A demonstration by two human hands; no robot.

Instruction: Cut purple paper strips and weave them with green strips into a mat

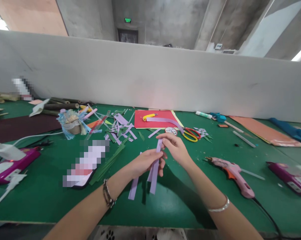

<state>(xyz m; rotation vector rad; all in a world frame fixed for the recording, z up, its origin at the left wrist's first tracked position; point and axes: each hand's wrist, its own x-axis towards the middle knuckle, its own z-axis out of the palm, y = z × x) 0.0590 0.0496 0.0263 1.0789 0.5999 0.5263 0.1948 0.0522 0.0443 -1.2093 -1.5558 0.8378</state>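
Light purple paper strips (154, 178) hang from my left hand (147, 161), whose thumb presses on them while the fingers curl behind. My right hand (175, 146) pinches the upper end of the front strip between thumb and fingers. Under my left wrist another purple strip (133, 189) lies on the table. Just beyond my hands are scissors with red and yellow handles (190, 135), a long curved purple strip (165, 121) and a round white tin (171, 131). Green paper strips (107, 163) lie bunched to the left of my left hand.
A pink glue gun (232, 173) with its cord lies at the right. Purple power strips (17, 163) stand at both sides. A phone (86, 166) is at the left. Behind are paper scraps (121, 128), red paper (140, 123), a yellow cutter (148, 117) and a white partition (140, 76).
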